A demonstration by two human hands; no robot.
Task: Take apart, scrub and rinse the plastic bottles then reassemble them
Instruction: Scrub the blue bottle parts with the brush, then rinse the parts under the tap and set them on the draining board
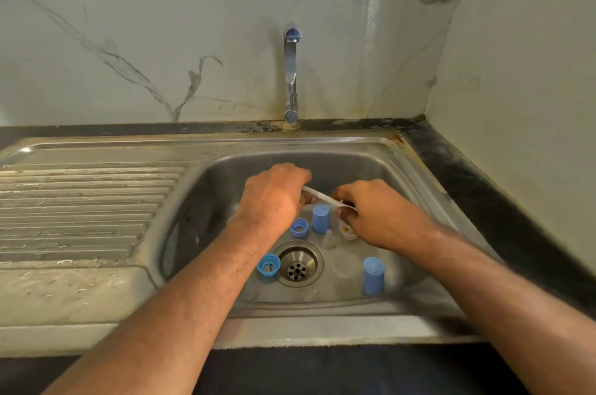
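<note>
Both hands meet over the steel sink (pixel 396 168), and between them runs a thin white stick-like piece (pixel 322 197), slanting down from the left hand (pixel 274 197) to the right hand (pixel 377 210). Each hand is curled closed on one end of it, so its ends are hidden in the fingers and I cannot tell what it is. The right hand also seems to press a small clear bottle (pixel 348 231) beneath its fingers; only a pale bit with a reddish label shows.

Just below the grip stands a tall blue cap (pixel 320 218), and left of that, close by the left wrist, lies a blue ring collar (pixel 300 228). A small clear nozzle piece (pixel 329 238) sits under the cap, hard to make out against the steel. Nearer to me, a second blue ring (pixel 269 264) lies just left of the drain (pixel 298 265), and a second tall blue cap (pixel 373 275) stands well right of it. Beyond the hands, the tap (pixel 291 72) rises against the marble wall.
</note>
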